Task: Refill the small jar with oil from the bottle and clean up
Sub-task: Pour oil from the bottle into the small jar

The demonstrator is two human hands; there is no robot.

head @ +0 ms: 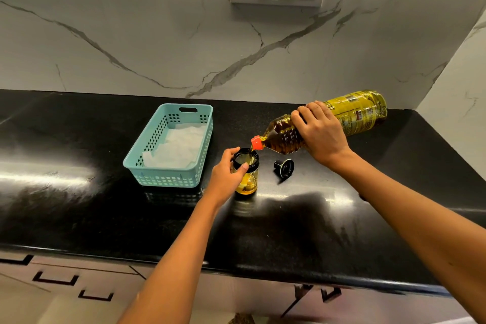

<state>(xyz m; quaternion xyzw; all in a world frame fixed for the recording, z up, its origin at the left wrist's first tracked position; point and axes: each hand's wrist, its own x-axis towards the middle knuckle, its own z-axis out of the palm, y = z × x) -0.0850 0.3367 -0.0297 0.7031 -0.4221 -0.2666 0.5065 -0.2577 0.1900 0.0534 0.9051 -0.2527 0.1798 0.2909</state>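
While the right hand [322, 134] clamps the tilted oil bottle [349, 116] over the small jar [246, 173], gripped by the left hand [227, 175], glossy black countertop [79, 205] meets veined marble wall [131, 21]; a teal basket [168, 179] stands beside.

Teal basket [168, 179], black counter [79, 205], amber bottle [355, 113], orange neck [257, 142]
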